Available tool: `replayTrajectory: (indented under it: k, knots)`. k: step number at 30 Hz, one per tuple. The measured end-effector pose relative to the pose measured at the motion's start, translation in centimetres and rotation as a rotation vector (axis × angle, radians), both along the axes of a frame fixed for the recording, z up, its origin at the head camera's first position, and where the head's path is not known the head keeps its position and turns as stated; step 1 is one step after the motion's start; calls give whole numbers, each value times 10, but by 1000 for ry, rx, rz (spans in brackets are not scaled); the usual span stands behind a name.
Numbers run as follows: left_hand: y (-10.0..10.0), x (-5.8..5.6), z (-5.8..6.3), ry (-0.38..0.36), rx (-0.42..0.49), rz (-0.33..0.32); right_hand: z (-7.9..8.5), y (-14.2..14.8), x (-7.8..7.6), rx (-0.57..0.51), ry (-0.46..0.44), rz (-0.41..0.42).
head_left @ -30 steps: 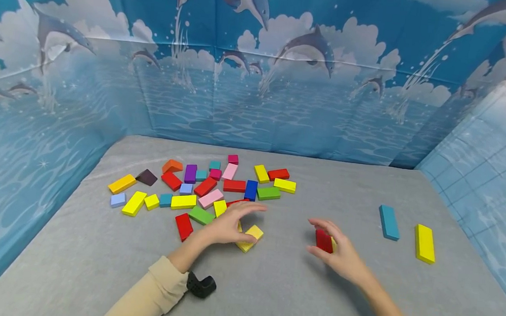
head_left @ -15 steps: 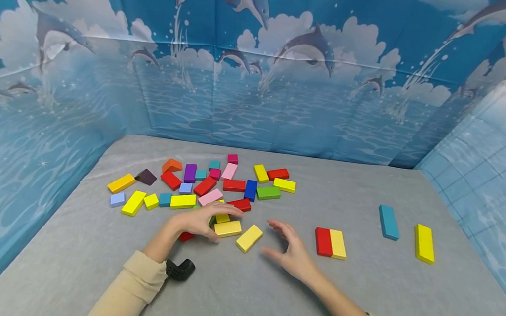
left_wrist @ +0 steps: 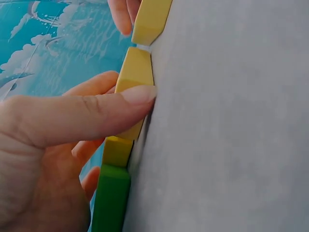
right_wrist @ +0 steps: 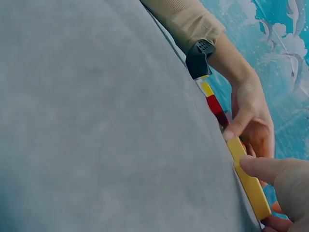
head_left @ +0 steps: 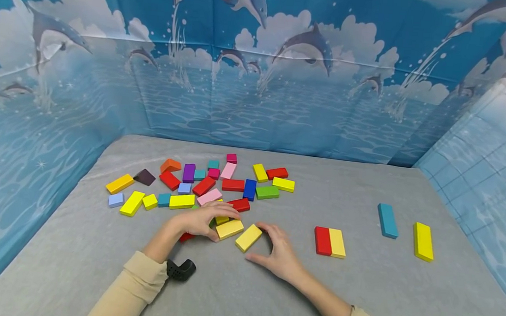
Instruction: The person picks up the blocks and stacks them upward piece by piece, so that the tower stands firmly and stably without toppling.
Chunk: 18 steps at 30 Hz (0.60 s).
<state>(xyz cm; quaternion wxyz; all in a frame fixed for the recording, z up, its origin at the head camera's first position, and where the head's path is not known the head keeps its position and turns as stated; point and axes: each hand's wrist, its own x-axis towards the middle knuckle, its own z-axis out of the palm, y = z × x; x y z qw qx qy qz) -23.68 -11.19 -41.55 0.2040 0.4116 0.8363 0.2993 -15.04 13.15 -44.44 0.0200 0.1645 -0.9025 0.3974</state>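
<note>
In the head view my left hand (head_left: 199, 220) holds a pale yellow rectangular block (head_left: 230, 229) at the front of the block pile. Its thumb (left_wrist: 137, 95) lies across the block's near side in the left wrist view, with fingers behind. My right hand (head_left: 281, 253) is spread around a second pale yellow block (head_left: 248, 238), just right of the first. Fingers touch that block's far end, while its thumb is close to the near corner. Whether the thumb touches is unclear. A green block (left_wrist: 112, 200) and a darker yellow block (left_wrist: 118, 151) sit beside the left hand.
A red block (head_left: 323, 241) and a pale yellow block (head_left: 337, 243) lie side by side on the right. Farther right are a blue block (head_left: 388, 221) and a yellow block (head_left: 423, 242). Several coloured blocks spread behind the left hand on the grey cloth (head_left: 357, 305).
My right hand has moved left from the red and pale yellow pair to the second pale yellow block. The left hand has shifted left onto the first block, which has turned slightly.
</note>
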Motion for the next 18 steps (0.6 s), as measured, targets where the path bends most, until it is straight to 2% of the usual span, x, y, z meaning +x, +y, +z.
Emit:
replayTrajectory:
  k: [11, 18]
  knots:
    - [8, 2, -6, 77, 44, 57, -4, -11, -2, 47, 93, -52]
    - [11, 5, -8, 132, 47, 93, -3, -12, -1, 78, 69, -54]
